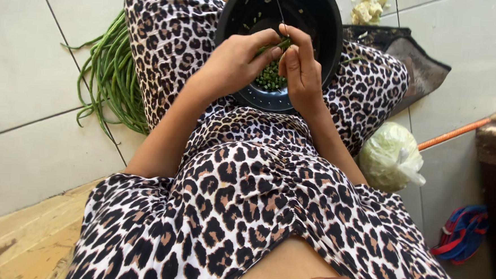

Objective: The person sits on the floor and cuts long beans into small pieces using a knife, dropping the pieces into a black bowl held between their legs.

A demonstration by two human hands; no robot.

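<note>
We see long green beans (111,78) heaped on the tiled floor (31,60) at left. Our left hand (235,62) and right hand (301,69) each pinch one bean bundle (280,45), grip narrow, above the black colander (322,24) holding cut pieces (270,78).

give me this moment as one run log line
left hand: holds green beans | right hand: knife, blade up | black bowl on lap, cut pieces inside | long beans on floor
</note>
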